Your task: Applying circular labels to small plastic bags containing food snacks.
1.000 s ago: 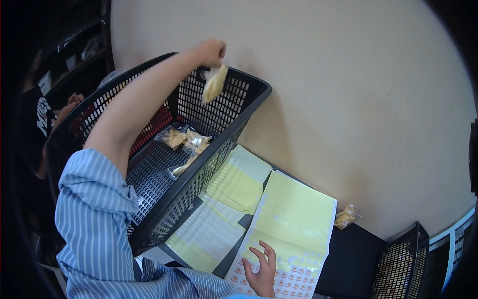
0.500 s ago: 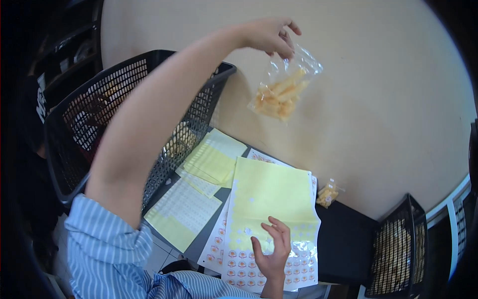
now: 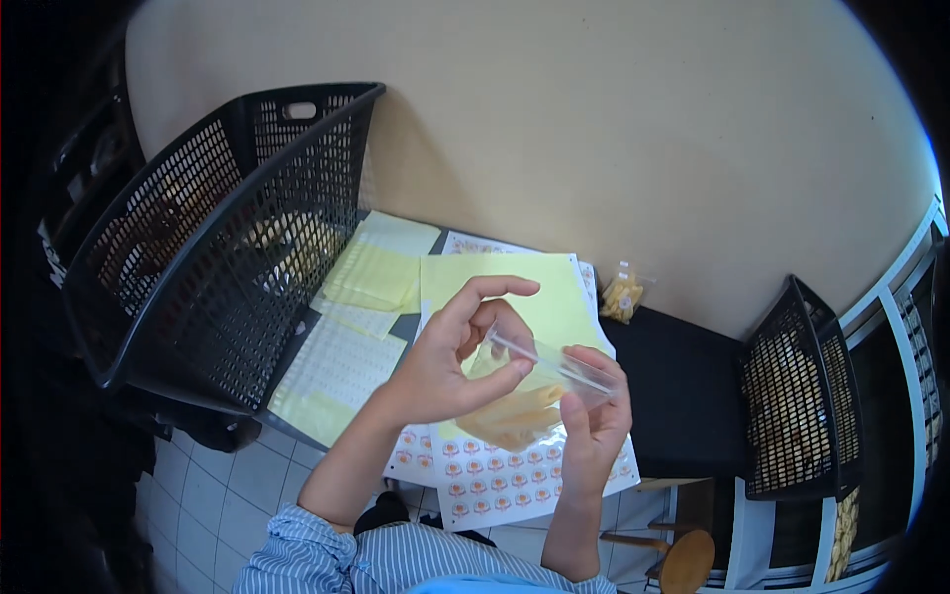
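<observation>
Clear plastic bag: yellow sticks inside; held above the sticker sheet.
Left hand: touching the bag's left upper part, index finger raised; firmness of grip cannot be told.
Right hand: gripping the bag's right upper corner.
Far left: large black basket.

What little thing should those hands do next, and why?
Perhaps the left hand should pinch its side of the clear bag: its thumb and index finger stand apart, while the right hand grips the bag's other end. A second hold would likely steady it.
</observation>
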Action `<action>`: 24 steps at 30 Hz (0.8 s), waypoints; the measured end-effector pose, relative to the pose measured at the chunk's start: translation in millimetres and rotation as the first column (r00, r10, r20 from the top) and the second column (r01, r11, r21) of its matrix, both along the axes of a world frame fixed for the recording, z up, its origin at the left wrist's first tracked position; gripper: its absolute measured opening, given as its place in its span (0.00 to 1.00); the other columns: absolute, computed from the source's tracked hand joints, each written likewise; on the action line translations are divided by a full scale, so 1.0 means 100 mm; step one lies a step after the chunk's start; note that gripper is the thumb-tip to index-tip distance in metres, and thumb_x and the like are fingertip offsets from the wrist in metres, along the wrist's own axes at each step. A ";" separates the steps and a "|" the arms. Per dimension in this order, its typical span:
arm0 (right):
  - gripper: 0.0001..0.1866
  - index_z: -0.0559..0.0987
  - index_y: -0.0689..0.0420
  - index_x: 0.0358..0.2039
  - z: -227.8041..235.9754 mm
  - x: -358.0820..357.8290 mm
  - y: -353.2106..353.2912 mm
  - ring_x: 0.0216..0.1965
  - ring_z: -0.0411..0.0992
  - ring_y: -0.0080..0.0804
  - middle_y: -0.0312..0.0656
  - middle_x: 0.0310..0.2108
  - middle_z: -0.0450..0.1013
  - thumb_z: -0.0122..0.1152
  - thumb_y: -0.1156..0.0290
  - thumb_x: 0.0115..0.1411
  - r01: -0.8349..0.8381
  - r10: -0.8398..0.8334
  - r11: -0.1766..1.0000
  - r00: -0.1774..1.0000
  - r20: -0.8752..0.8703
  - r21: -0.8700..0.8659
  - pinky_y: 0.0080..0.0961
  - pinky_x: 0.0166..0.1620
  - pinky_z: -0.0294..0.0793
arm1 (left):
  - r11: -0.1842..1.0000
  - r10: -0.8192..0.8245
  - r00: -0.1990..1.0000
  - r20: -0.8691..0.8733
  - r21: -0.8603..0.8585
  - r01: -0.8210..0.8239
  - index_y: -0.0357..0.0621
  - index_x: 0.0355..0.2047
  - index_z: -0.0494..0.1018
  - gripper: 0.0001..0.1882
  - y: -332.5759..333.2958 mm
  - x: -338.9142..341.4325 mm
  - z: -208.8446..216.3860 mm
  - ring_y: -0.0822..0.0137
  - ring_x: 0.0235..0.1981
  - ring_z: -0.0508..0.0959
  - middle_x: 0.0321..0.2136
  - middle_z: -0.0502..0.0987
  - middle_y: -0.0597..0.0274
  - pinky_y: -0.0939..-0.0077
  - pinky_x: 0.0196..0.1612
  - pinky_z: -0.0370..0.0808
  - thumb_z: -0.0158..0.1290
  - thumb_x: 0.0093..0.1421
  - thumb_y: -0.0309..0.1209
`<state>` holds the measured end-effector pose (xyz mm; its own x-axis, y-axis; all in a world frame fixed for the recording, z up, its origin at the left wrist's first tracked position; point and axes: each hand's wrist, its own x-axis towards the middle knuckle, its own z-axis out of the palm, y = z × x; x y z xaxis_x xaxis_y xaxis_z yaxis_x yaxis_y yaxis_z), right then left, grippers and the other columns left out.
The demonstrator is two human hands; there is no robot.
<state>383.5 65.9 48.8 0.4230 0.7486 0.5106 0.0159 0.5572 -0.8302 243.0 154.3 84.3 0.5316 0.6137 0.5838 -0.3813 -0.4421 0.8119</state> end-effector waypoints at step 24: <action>0.04 0.76 0.59 0.30 -0.08 -0.82 0.24 0.31 0.69 0.22 0.40 0.30 0.72 0.61 0.77 0.52 0.018 -0.024 0.999 0.991 0.135 0.049 0.14 0.31 0.63 | 0.974 0.218 0.970 0.110 -0.083 -0.210 0.37 0.55 0.54 0.35 -0.10 -0.64 -0.38 0.73 0.34 0.76 0.28 0.76 0.62 0.81 0.41 0.70 0.58 0.49 0.20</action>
<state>301.1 90.1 40.4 0.3627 0.7137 0.5992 0.1388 0.5944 -0.7921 179.1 144.5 46.7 0.3136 0.7473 0.5858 -0.3788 -0.4672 0.7989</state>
